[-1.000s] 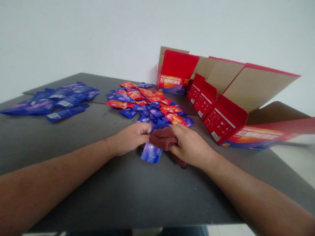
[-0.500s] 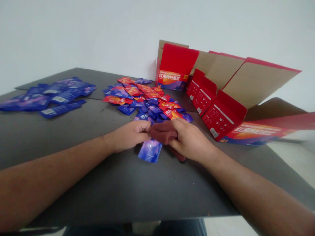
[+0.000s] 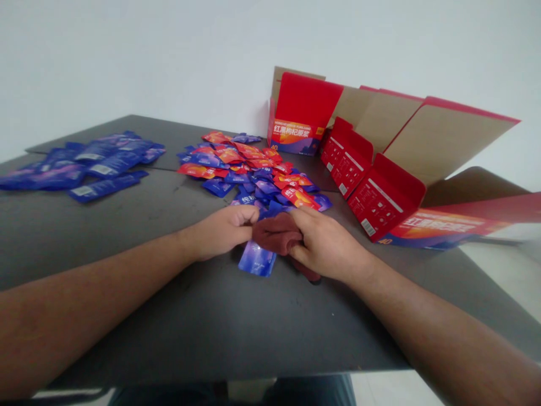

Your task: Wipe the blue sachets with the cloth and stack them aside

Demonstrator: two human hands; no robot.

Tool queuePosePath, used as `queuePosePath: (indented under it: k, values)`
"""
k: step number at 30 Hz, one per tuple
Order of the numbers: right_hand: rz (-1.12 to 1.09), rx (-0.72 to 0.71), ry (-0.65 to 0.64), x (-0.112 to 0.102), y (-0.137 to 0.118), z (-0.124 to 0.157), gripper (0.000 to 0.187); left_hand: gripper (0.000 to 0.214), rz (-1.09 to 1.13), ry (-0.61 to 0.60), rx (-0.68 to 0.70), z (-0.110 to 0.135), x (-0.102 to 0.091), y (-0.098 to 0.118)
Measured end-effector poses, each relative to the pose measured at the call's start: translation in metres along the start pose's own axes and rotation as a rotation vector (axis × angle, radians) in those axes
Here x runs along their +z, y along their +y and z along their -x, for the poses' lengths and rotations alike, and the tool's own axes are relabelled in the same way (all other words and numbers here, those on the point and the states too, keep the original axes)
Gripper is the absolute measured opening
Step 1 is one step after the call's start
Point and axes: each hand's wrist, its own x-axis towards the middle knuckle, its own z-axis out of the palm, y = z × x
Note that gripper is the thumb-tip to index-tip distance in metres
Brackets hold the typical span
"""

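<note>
My left hand (image 3: 222, 230) is closed, pinching the top of a blue foil sachet (image 3: 257, 260) that lies on the dark table (image 3: 211, 321). My right hand (image 3: 325, 243) is closed on a dark red cloth (image 3: 276, 235) and presses it onto the sachet's upper part. The two hands meet over the sachet, just in front of a heap of red and blue sachets (image 3: 253, 169).
A separate spread of blue sachets (image 3: 84, 163) lies at the far left. Open red cardboard boxes (image 3: 372, 180) stand and lie at the right, with a large opened carton (image 3: 426, 141) behind them. A white wall rises behind the table.
The cloth in my right hand has shifted slightly over the sachet, and the sachet has moved a little. Both hands stay in the same spot.
</note>
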Motion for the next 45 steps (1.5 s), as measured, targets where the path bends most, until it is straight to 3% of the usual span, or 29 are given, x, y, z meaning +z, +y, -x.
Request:
queuePosePath:
  k: [4,10,16,22,28,33,39,45]
  values:
    - [0.006,0.14,0.086,-0.0004,0.0036,-0.0029,0.023,0.018,-0.012,0.011,0.031,-0.001,-0.0005,-0.0032]
    - [-0.006,-0.033,-0.028,-0.0007,-0.0031,0.0003,0.016,0.026,-0.01,0.007,0.002,0.0001,-0.0003,-0.0034]
    - [0.004,0.108,0.058,-0.0025,0.0012,-0.0012,0.021,0.018,0.033,0.005,0.028,-0.0009,0.0003,-0.0038]
    - [0.025,-0.038,-0.034,0.0006,-0.002,0.0017,0.016,0.027,0.052,0.006,-0.005,0.0002,0.0016,-0.0035]
    - [0.068,0.156,0.088,-0.0008,0.0032,-0.0022,0.016,0.018,0.029,0.004,0.027,-0.0007,0.0006,-0.0058]
    - [0.013,-0.014,-0.008,0.0002,-0.0013,0.001,0.015,0.023,0.039,-0.006,-0.024,0.0008,0.0018,0.0013]
    - [0.036,0.161,0.062,-0.002,0.0007,-0.002,0.022,0.019,0.056,-0.013,0.026,-0.001,0.0004,-0.0021]
    - [-0.003,-0.016,-0.018,0.0003,-0.0002,0.0005,0.019,0.023,0.05,-0.008,-0.032,-0.0007,0.0021,-0.0015]
